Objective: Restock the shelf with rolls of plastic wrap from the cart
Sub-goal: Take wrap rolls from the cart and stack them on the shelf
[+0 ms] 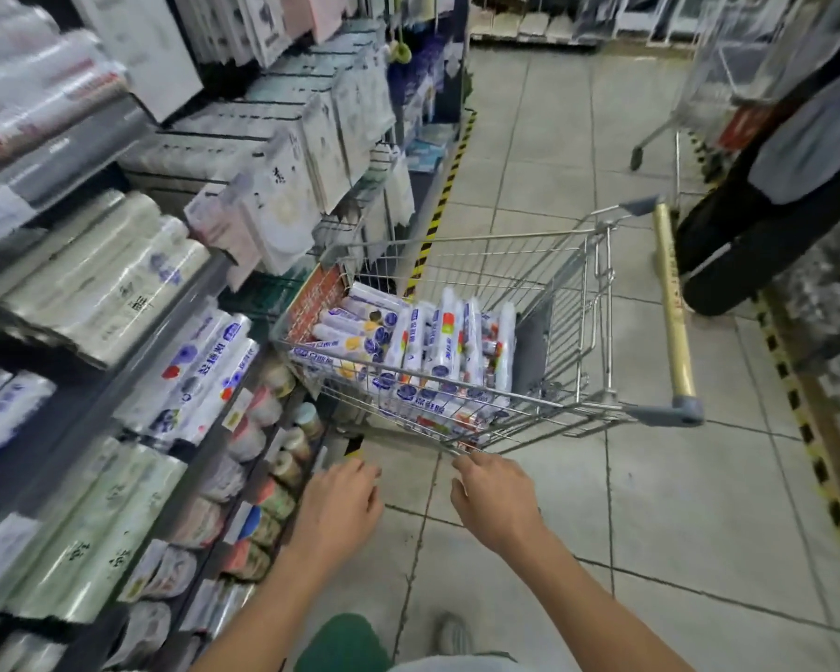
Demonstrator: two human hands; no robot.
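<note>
Hovering low over the floor: left hand (340,502) and right hand (493,497), bare forearms extended, palms down. Fingers of both loosely curled and narrowly spread, holding nothing. Right fingertips lie at the near bottom corner of the cart (461,239); contact cannot be told. Left hand is well short of it, beside the lowest shelf fronts.

Below the arms, a green trouser leg (340,642) and a pale shoe (454,635), blurred.

Floor (529,550): large pale square tiles, dull sheen, dark grout lines.

Cart: thin silver wire grid, slanted walls, a smooth tan tube handle (670,308) with grey plastic end caps. The rolls of plastic wrap (423,351) fill its bottom toward the front: slim white cylinders in glossy film, blue lettering, red and yellow patches, some lying flat, some leaning on end.

Shelf (175,315) at left: grey angled rails. Matching white-and-blue rolls (204,375) lie side by side on one tier; clear greenish film rolls (93,283) on the tier above. Small round jars and pouches (272,477) line the bottom tier.

Farther on, flat white packets (311,152) hang in rows. Yellow-black striped tape (437,206) runs along the shelf base. A second wire cart (699,89) stands at the aisle's far end.
</note>
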